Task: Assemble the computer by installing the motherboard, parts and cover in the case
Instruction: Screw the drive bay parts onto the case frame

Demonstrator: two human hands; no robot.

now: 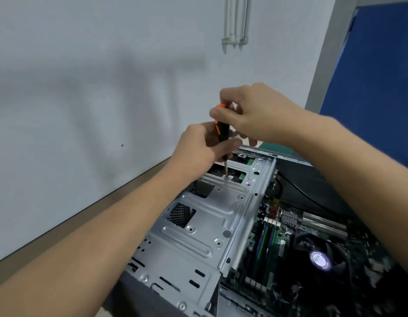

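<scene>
An open computer case lies on the table, its silver drive cage on top. A black and orange screwdriver stands upright, its tip on a screw at the far end of the cage. My left hand grips the lower part of the handle. My right hand pinches the handle's top. To the right lies the motherboard, with memory sticks and a black CPU fan on it.
A pale wall runs close behind the table's far edge. A black cable crosses the case behind the motherboard. A green mat shows beyond the case. A blue panel stands at the right.
</scene>
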